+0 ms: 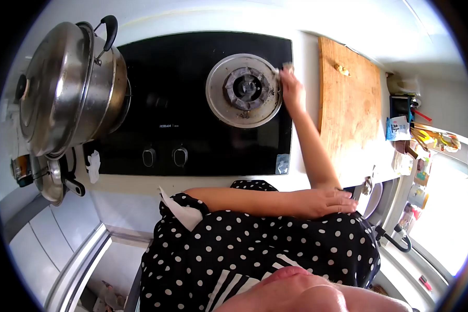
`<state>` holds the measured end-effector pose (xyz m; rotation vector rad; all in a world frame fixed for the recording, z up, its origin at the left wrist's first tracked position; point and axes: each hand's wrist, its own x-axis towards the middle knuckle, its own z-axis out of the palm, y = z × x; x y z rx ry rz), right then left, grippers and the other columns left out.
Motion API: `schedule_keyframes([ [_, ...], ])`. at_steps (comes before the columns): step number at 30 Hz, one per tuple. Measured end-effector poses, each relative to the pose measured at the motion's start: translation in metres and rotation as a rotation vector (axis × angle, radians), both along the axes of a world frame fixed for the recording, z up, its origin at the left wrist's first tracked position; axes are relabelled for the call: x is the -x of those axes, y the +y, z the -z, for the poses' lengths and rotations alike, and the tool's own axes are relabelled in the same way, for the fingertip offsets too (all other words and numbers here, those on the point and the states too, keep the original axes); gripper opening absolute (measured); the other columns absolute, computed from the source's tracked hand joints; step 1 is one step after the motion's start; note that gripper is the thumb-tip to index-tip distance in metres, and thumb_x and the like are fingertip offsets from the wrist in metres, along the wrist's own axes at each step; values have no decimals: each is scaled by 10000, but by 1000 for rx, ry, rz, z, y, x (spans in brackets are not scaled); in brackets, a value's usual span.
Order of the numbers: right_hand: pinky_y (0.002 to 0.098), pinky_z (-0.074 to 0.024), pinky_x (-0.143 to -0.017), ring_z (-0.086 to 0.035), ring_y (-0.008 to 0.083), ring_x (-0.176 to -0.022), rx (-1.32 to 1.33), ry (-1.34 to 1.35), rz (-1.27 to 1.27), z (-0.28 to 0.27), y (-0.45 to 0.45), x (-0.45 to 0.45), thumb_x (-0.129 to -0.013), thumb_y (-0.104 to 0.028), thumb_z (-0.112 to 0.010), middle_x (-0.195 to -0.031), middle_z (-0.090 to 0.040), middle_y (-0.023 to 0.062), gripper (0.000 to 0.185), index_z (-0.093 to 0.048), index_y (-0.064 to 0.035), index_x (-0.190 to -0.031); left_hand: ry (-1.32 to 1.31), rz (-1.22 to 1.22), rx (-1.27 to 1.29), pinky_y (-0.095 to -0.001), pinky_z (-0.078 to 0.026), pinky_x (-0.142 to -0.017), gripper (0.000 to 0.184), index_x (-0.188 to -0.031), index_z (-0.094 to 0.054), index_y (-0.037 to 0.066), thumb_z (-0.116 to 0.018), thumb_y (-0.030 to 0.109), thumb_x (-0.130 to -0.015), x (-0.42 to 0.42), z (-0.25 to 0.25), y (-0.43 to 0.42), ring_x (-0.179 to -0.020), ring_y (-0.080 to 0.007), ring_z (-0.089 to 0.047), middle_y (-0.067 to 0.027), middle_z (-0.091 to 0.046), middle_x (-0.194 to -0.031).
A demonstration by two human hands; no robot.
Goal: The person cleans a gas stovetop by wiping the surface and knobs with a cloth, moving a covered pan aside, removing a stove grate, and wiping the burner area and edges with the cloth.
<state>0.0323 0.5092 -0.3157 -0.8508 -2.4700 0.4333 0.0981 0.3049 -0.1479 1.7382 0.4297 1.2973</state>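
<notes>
My right hand (pixel 293 93) reaches to the right edge of the round metal drip plate (pixel 217 106) around the gas burner (pixel 247 88). Its fingers are closed on a small pale wad (pixel 288 67), perhaps a cloth or wipe, mostly hidden by the hand. Dark crumbs lie on the plate. My left arm crosses in front of my body. My left hand (pixel 330 202) lies with fingers stretched out on my right arm near the elbow, by the polka-dot sleeve. A white paper piece (pixel 181 209) sticks out at the left sleeve.
A large lidded steel pot (pixel 62 88) stands on the left of the black glass cooktop (pixel 166 67). Two knobs (pixel 180 156) sit near its front edge. A wooden cutting board (pixel 348 109) lies to the right. A pan (pixel 51 179) and crumpled tissue (pixel 93 166) are at the left.
</notes>
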Motion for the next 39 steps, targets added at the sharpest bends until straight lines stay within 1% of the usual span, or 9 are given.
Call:
schedule_keyframes([
  [2, 394, -430, -960, -541, 321, -1122, 6, 23, 2, -8, -18, -15, -894, -98, -449, -1211, -570, 117, 240, -631, -115, -1050, -63, 200, 137, -385, -176, -1124, 450, -1398, -301, 113, -310, 124, -948, 2, -5, 2, -1368, -287, -205, -85, -271, -1464],
  [6, 358, -429, -967, -514, 259, -1167, 16, -31, 19, 1, 53, 38, -873, -52, -436, -1273, -531, 87, 312, -615, -136, -1115, -119, -112, 76, -401, -210, -1111, 446, -1376, -344, 114, -367, 107, -931, 30, -8, 8, -1362, -295, -224, -100, -294, -1451],
  [8, 369, -454, -922, -535, 247, -1134, 7, -177, 97, -20, 76, 73, -912, -150, -442, -1243, -550, 73, 278, -626, -149, -1120, -187, -286, 48, -409, -223, -1105, 428, -1346, -394, 114, -406, 105, -919, 41, -4, 11, -1357, -305, -233, -109, -327, -1430],
  [16, 373, -440, -947, -493, 331, -1175, -129, -151, 5, 8, 19, 6, -893, -80, -424, -1269, -525, 128, 327, -567, -91, -1188, -212, 119, 169, -359, -201, -1112, 441, -1382, -343, 123, -337, 109, -942, 25, -12, 4, -1344, -277, -265, -143, -319, -1421],
  [22, 360, -395, -996, -421, 325, -1238, -38, -360, 3, -19, 87, 87, -805, 42, -428, -1340, -449, 137, 410, -527, -69, -1187, -216, -300, 106, -362, -266, -1091, 393, -1284, -475, 78, -442, 59, -892, 63, -10, 12, -1302, -278, -345, -134, -386, -1378],
  [28, 369, -352, -1042, -410, 316, -1257, -153, -256, -11, 24, 40, 36, -811, 55, -417, -1361, -437, 127, 531, -430, -80, -1324, -161, -66, 158, -356, -306, -1061, 482, -1330, -403, 102, -423, 2, -858, 48, -9, 3, -1283, -305, -370, -136, -379, -1384],
  [32, 391, -412, -967, -505, 330, -1157, -217, -66, -66, 17, 59, 57, -848, 21, -389, -1257, -528, 155, 434, -514, -95, -1247, -186, -183, 141, -339, -325, -1055, 455, -1318, -427, 84, -464, 29, -868, 53, -3, 6, -1275, -276, -391, -121, -375, -1394],
  [35, 414, -462, -819, -576, 345, -973, 159, -133, 105, -19, 63, 115, -858, -63, -450, -1075, -610, 134, 284, -559, -114, -1116, -254, -334, 212, -347, -377, -1011, 498, -1278, -465, 66, -571, 13, -795, 78, -16, 9, -1241, -281, -430, -135, -411, -1363],
  [39, 367, -467, -833, -572, 280, -960, 39, 57, -142, -9, 43, 140, -813, -201, -607, -992, -620, 66, 147, -670, -119, -917, -196, -366, 122, -349, -409, -979, 453, -1245, -503, 71, -557, 7, -800, 82, -17, 17, -1201, -295, -469, -143, -453, -1323],
])
